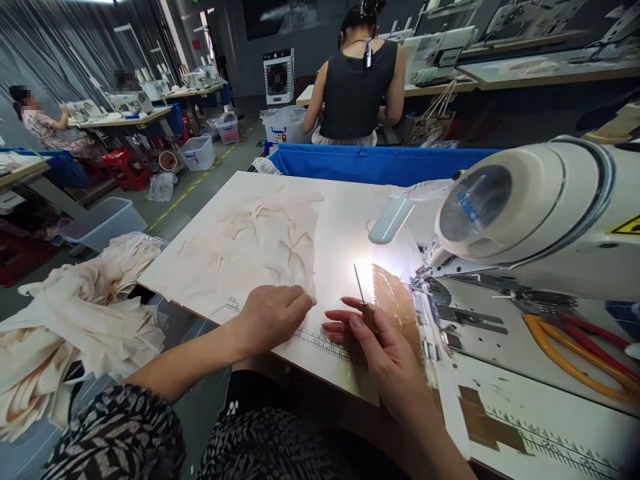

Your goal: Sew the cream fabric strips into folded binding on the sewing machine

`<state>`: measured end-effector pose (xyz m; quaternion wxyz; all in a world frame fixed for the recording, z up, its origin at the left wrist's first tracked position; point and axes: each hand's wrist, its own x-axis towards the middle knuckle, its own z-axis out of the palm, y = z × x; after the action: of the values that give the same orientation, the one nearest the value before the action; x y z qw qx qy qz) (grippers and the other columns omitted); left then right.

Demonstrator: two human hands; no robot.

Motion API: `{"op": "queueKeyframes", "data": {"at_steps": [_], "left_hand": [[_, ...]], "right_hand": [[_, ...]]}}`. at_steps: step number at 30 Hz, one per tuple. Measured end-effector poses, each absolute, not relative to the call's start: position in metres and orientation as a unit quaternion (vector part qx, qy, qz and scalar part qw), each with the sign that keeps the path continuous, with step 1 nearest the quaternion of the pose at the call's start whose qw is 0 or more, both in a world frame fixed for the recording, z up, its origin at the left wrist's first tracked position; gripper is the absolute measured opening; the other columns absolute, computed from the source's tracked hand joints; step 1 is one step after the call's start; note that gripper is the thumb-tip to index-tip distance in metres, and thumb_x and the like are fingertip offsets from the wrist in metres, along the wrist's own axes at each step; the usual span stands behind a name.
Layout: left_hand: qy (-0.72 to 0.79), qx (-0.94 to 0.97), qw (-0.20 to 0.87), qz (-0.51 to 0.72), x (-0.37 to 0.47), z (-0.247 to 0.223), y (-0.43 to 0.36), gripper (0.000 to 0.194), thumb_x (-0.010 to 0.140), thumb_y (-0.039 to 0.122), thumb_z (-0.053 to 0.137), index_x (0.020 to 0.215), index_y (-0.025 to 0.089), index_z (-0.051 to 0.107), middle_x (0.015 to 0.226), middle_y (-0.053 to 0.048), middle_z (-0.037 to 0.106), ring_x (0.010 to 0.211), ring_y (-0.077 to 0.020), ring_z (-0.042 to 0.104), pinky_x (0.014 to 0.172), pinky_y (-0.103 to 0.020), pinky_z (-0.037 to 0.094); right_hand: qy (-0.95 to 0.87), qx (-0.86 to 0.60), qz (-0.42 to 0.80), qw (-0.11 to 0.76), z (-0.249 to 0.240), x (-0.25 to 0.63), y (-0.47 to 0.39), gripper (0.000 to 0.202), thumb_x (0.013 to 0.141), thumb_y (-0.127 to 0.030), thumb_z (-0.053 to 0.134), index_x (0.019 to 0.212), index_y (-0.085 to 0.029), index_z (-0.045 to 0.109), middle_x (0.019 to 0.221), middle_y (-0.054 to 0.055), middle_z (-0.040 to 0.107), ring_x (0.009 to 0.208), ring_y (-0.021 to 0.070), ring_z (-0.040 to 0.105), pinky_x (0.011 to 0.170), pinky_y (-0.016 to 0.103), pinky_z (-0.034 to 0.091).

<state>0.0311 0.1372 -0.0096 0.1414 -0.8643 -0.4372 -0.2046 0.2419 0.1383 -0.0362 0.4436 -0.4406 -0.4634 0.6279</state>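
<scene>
Pale cream fabric lies creased and spread across the white tabletop. At its near right corner my left hand is closed, the fingers curled together on the fabric's edge; the fingertips are partly hidden. My right hand holds an awl by its short wooden handle between thumb and fingers, its thin metal spike pointing up and away. Just right of that hand, brown tape covers part of the table beside the sewing machine. The machine's lamp lights the surface near the needle area.
Orange-handled scissors lie on the machine bed at right. Printed ruler scales run along the table's front edge. A heap of cream fabric pieces stands at left. Behind a blue cloth trough, a person sits facing away.
</scene>
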Motion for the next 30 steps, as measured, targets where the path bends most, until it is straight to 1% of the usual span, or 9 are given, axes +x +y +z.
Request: {"op": "queueKeyframes", "data": {"at_steps": [3,7,11,15,19,22,25,28,30], "left_hand": [[-0.413,-0.876,0.149,-0.201,0.031,-0.014,0.131,0.025,0.096,0.006,0.04,0.11,0.02,0.056,0.094,0.0,0.073,0.068,-0.0106,0.067,0.051,-0.024,0.04],[-0.42,-0.875,0.139,-0.194,0.029,-0.018,0.13,0.035,0.095,0.007,0.041,0.128,0.017,0.049,0.088,0.0,0.073,0.065,-0.0111,0.067,0.049,-0.023,0.041],[-0.427,-0.86,0.141,-0.242,0.028,-0.019,0.129,0.017,0.1,0.015,0.04,0.106,0.018,0.054,0.076,0.002,0.072,0.06,-0.0111,0.067,0.049,-0.024,0.042],[-0.43,-0.838,0.139,-0.305,0.027,-0.021,0.129,0.018,0.101,0.019,0.037,0.095,0.02,0.054,0.07,0.003,0.07,0.057,-0.0102,0.066,0.05,-0.023,0.044],[-0.423,-0.863,0.089,-0.261,0.028,-0.024,0.128,0.021,0.102,0.021,0.035,0.098,0.02,0.056,0.07,0.002,0.071,0.059,-0.0114,0.067,0.052,-0.024,0.044],[-0.41,-0.892,-0.033,-0.186,0.027,-0.019,0.129,0.023,0.102,0.034,0.042,0.11,0.02,0.057,0.079,0.0,0.072,0.068,-0.0138,0.069,0.055,-0.024,0.046],[-0.439,-0.867,-0.161,-0.172,0.023,-0.009,0.14,0.031,0.103,0.041,0.039,0.114,0.019,0.058,0.09,-0.003,0.072,0.079,-0.0157,0.069,0.067,-0.027,0.052],[-0.512,-0.817,-0.188,-0.188,0.009,-0.004,0.167,0.037,0.105,0.035,0.027,0.106,0.018,0.06,0.098,-0.006,0.071,0.089,-0.0179,0.067,0.081,-0.033,0.055],[-0.542,-0.808,-0.144,-0.179,-0.005,-0.005,0.189,0.032,0.103,0.032,0.033,0.108,0.017,0.06,0.109,-0.01,0.07,0.102,-0.0213,0.066,0.092,-0.038,0.054]], "right_hand": [[-0.453,-0.448,0.638,0.433,-0.036,0.239,0.146,0.058,0.079,-0.065,0.073,0.114,-0.022,0.059,0.103,0.01,0.075,0.086,0.0241,0.075,0.078,0.04,0.063],[-0.463,-0.462,0.625,0.426,-0.035,0.236,0.164,0.058,0.077,-0.064,0.074,0.113,-0.022,0.058,0.103,0.009,0.074,0.085,0.0241,0.075,0.072,0.039,0.064],[-0.458,-0.464,0.655,0.382,-0.028,0.229,0.178,0.043,0.08,-0.052,0.073,0.108,-0.023,0.058,0.095,0.007,0.073,0.077,0.0233,0.075,0.064,0.036,0.063],[-0.444,-0.434,0.693,0.367,-0.023,0.214,0.187,0.03,0.081,-0.042,0.071,0.103,-0.024,0.063,0.081,0.003,0.07,0.063,0.0189,0.071,0.057,0.035,0.062],[-0.449,-0.419,0.669,0.418,-0.023,0.2,0.193,0.023,0.079,-0.039,0.072,0.093,-0.021,0.069,0.083,0.004,0.072,0.073,0.019,0.07,0.071,0.037,0.061],[-0.443,-0.403,0.64,0.482,-0.02,0.198,0.193,0.024,0.08,-0.039,0.071,0.095,-0.021,0.069,0.095,0.005,0.074,0.094,0.0213,0.071,0.09,0.041,0.057],[-0.427,-0.376,0.625,0.534,-0.014,0.203,0.182,0.025,0.081,-0.041,0.073,0.098,-0.022,0.069,0.096,0.004,0.074,0.099,0.0214,0.071,0.099,0.043,0.053],[-0.398,-0.357,0.618,0.576,-0.006,0.214,0.162,0.021,0.081,-0.04,0.076,0.094,-0.023,0.073,0.087,0.002,0.072,0.087,0.0188,0.072,0.093,0.042,0.057],[-0.39,-0.359,0.611,0.589,0.0,0.225,0.147,0.016,0.081,-0.037,0.077,0.091,-0.026,0.075,0.084,0.0,0.069,0.068,0.0131,0.067,0.076,0.034,0.061]]}}
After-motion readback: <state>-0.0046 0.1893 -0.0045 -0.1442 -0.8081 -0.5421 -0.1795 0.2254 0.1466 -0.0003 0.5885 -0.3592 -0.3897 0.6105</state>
